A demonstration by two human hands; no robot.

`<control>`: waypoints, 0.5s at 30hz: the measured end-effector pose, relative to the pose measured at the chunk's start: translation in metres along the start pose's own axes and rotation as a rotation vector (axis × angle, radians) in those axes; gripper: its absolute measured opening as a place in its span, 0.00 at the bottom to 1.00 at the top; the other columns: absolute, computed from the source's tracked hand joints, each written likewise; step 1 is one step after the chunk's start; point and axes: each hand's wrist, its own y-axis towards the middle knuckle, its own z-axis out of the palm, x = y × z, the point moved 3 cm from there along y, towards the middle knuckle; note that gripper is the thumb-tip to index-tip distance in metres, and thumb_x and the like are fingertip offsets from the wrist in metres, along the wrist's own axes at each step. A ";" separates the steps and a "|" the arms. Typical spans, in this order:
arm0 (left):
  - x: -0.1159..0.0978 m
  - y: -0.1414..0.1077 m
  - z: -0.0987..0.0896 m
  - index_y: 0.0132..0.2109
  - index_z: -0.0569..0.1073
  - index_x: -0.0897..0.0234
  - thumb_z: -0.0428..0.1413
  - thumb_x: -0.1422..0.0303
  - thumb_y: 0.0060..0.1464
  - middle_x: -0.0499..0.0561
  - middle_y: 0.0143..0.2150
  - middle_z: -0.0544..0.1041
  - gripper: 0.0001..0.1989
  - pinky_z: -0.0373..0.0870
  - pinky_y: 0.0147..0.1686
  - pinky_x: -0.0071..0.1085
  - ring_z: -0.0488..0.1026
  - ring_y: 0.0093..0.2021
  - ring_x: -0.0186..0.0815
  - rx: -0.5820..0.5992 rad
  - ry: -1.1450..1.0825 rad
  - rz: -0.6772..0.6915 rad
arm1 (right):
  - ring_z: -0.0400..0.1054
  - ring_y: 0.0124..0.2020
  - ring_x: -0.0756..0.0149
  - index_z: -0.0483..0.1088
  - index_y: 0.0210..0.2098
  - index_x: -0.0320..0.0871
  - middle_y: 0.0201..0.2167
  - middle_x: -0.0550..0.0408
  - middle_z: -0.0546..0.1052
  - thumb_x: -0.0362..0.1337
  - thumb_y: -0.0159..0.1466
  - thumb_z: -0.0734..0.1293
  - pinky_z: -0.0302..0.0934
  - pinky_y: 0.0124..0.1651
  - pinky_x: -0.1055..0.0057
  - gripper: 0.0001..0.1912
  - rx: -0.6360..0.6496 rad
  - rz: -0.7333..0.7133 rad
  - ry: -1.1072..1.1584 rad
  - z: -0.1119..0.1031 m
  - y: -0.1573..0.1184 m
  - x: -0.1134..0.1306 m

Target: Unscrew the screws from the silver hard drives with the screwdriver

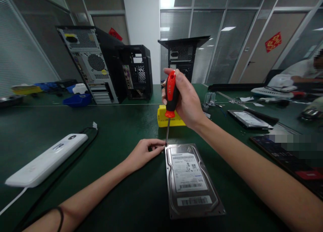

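Note:
My right hand is wrapped round the red and black handle of a screwdriver, held nearly upright. The screwdriver's tip meets the far left corner of a silver hard drive, which lies flat with its label up. My left hand rests low at that same corner, thumb and fingers closed against the drive's edge beside the tip. Any screw under the tip is hidden. A yellow block-shaped object stands just behind, partly covered by my right hand.
A white power strip with cables lies left. Computer cases stand at the back, near a blue bin. Rightward lie another hard drive and a dark board-like item. A person sits far right.

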 end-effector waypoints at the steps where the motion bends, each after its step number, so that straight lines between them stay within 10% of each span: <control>1: 0.001 0.000 0.000 0.48 0.75 0.64 0.52 0.64 0.57 0.51 0.44 0.78 0.15 0.66 0.36 0.29 0.72 0.39 0.37 0.000 0.000 0.004 | 0.63 0.28 0.72 0.66 0.44 0.51 0.33 0.58 0.67 0.50 0.63 0.58 0.60 0.26 0.74 0.15 -0.005 -0.013 0.011 -0.001 0.001 0.001; 15: 0.001 0.000 0.000 0.48 0.75 0.63 0.52 0.64 0.57 0.51 0.44 0.78 0.15 0.67 0.39 0.30 0.73 0.40 0.38 -0.009 0.008 -0.002 | 0.61 0.26 0.73 0.65 0.45 0.51 0.32 0.58 0.66 0.50 0.63 0.58 0.60 0.25 0.76 0.16 0.008 0.006 -0.034 -0.001 -0.003 -0.006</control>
